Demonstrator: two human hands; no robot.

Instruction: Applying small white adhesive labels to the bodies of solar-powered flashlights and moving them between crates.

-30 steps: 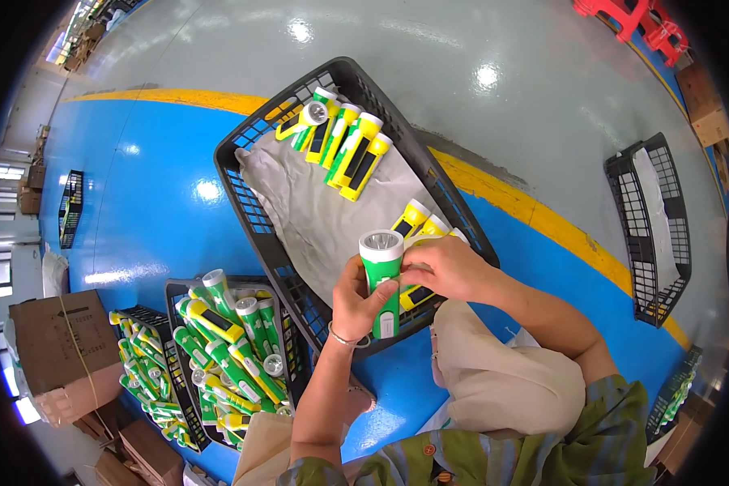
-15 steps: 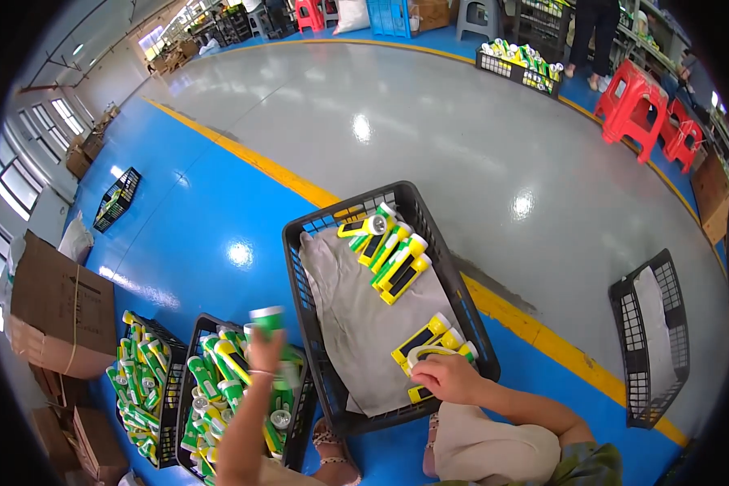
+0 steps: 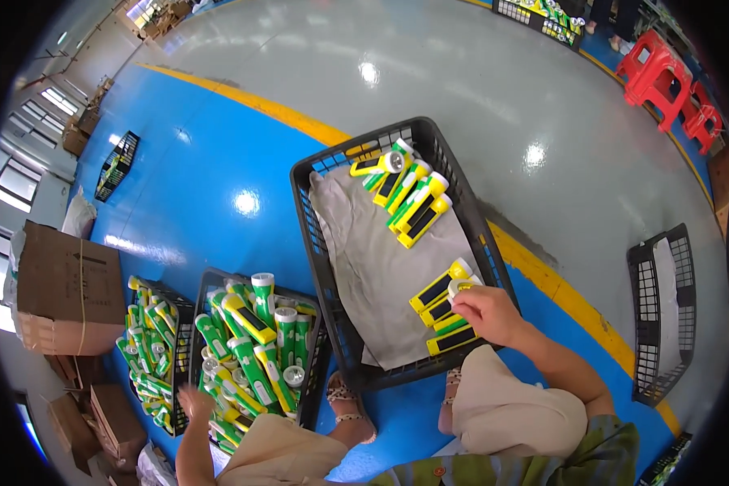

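My right hand [image 3: 486, 313] rests on a yellow-and-green flashlight [image 3: 458, 287], fingers curled on its head, at the near right end of a large black crate [image 3: 308, 223] lined with grey cloth. A few more flashlights [image 3: 439, 292] lie beside it, and a second group of flashlights [image 3: 405, 194] lies at the crate's far end. My left hand [image 3: 194, 401] hovers with fingers apart, holding nothing, over a smaller black crate [image 3: 317, 364] heaped with green and yellow flashlights [image 3: 255, 348].
Another crate of flashlights [image 3: 150, 356] stands further left, beside cardboard boxes [image 3: 61, 292]. A black crate [image 3: 660, 316] with grey lining sits to the right. Red stools [image 3: 664, 69] and more crates stand far off. My knees and sandalled feet [image 3: 344, 405] are below the crates.
My left hand has let go of the flashlight it held up and dropped to the full left crate. My right hand has stayed at the near row in the lined crate.
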